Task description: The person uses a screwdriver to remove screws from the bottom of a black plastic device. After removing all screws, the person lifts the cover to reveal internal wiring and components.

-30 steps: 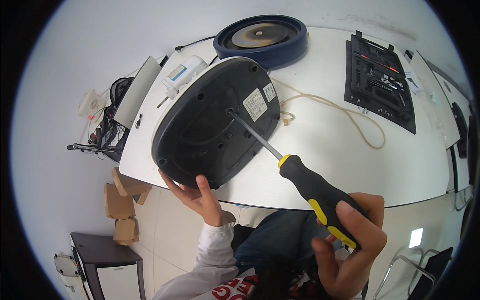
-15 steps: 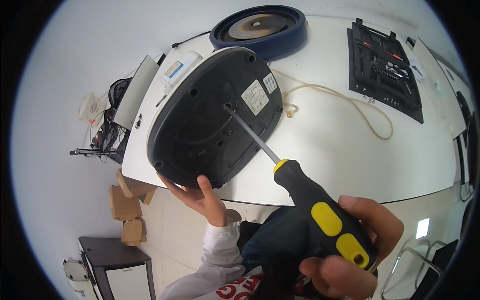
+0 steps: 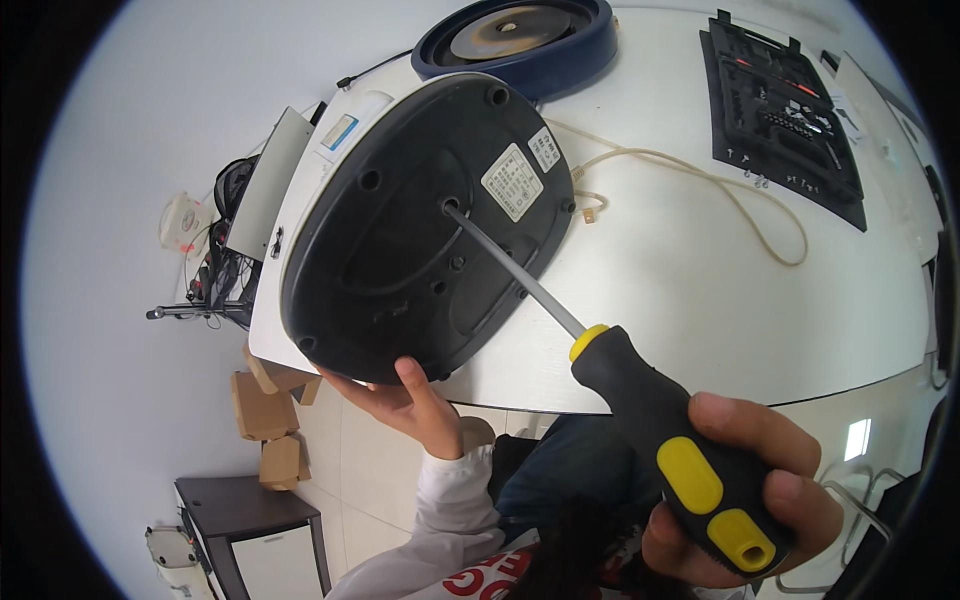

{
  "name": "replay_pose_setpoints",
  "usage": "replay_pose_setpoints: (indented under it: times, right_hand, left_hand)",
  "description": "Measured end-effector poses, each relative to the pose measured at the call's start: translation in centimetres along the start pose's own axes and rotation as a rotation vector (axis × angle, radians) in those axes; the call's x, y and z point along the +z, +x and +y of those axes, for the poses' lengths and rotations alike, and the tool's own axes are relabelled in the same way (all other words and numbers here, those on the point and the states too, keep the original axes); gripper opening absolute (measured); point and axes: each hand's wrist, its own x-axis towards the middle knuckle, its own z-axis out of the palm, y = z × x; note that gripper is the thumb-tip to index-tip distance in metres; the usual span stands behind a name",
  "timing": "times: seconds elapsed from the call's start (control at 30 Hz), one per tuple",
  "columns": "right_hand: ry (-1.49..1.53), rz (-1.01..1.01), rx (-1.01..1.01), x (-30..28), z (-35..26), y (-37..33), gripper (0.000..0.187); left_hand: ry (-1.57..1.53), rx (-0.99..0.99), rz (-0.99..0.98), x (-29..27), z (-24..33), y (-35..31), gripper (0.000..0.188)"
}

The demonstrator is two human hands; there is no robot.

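A white appliance with a black oval underside (image 3: 400, 270) is tipped up on the table, its bottom facing me. My left hand (image 3: 425, 410) supports its lower edge, thumb on the black base and the other fingers partly hidden behind. My right hand (image 3: 770, 450) is wrapped round the black and yellow handle of a long screwdriver (image 3: 650, 390). The screwdriver's tip sits in a recessed hole near the middle of the underside. Two white labels (image 3: 513, 182) are stuck beside that hole. Whether a screw is in the hole, I cannot tell.
Behind the appliance stands a round dark-blue housing (image 3: 585, 55) with a scorched metal plate. A beige cord (image 3: 745, 210) loops over the white table (image 3: 660, 310). At the far right lies an opened black tool case (image 3: 790, 130), small screws (image 3: 755, 180) along its edge. Cardboard boxes (image 3: 265, 405) sit lower left.
My right hand has closed its thumb and fingers round the screwdriver handle, which has shifted slightly right and down. The appliance has moved slightly left in view; the tip stays in the same hole.
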Motion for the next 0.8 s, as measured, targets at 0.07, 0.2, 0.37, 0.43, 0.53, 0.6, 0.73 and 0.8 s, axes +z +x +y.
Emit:
replay_pose_setpoints:
  times: [0.07,0.2,0.37,0.43,0.53,0.6,0.73,0.8]
  right_hand:
    - [0.249,0.149,-0.348,1.7,3.1,1.4,0.061]
    - [0.173,-0.039,-0.565,-0.5,6.6,1.0,0.062]
    - [0.079,0.022,-0.317,0.4,1.5,2.6,0.062]
    - [0.07,-0.016,-0.24,0.2,1.3,2.3,0.062]
    - [0.132,-0.057,-0.391,-0.2,3.2,2.8,0.061]
    - [0.091,-0.045,-0.336,-0.3,2.9,2.5,0.059]
    - [-0.083,0.016,0.078,-0.6,0.3,0.0,0.062]
    - [-0.124,0.017,0.017,-0.9,1.3,0.2,0.058]
  left_hand:
    - [0.019,0.007,0.007,-0.1,0.3,0.0,0.081]
    - [0.029,0.029,0.005,-0.5,-0.3,-0.1,0.078]
    - [0.069,0.033,0.008,0.0,0.0,0.0,0.083]
    - [0.07,0.027,0.013,-0.1,-0.3,0.0,0.082]
    - [0.057,0.032,0.014,-0.1,-0.1,0.0,0.081]
    - [0.054,0.035,0.012,-0.1,0.0,0.1,0.08]
    - [0.08,0.034,0.009,-0.1,0.1,0.0,0.079]
    - [0.082,0.024,0.005,0.0,0.2,-0.1,0.079]
